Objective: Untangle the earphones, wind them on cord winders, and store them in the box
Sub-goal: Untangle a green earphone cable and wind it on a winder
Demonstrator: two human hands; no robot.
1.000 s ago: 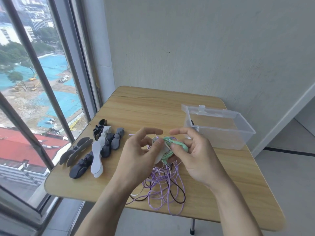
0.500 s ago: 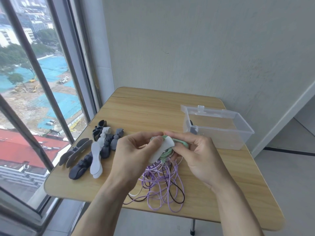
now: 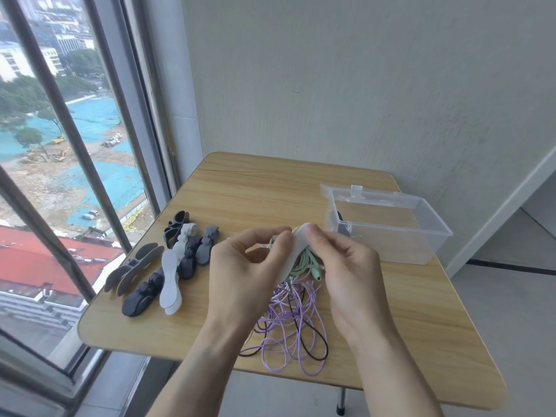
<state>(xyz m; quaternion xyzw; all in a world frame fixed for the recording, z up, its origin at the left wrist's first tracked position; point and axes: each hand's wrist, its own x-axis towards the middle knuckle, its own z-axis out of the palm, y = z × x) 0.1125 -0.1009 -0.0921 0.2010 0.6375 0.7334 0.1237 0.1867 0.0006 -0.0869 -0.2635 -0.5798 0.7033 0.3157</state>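
Both hands, left hand [image 3: 243, 266] and right hand [image 3: 346, 263], pinch a white cord winder [image 3: 290, 254] wrapped with green earphones [image 3: 307, 261]; a loosened grip could unspool the cord into the purple tangle [image 3: 288, 329] on the table [image 3: 270, 191].

High-rise room: small wooden table [image 3: 421, 311] by window [image 3: 75, 145] (city below).

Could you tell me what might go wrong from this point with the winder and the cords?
The green earphone cord, wound on the white cord winder that both hands hold, may slip loose: its plug dangles free. The tangled purple and black cords lie at the wooden table edge and could slide off.
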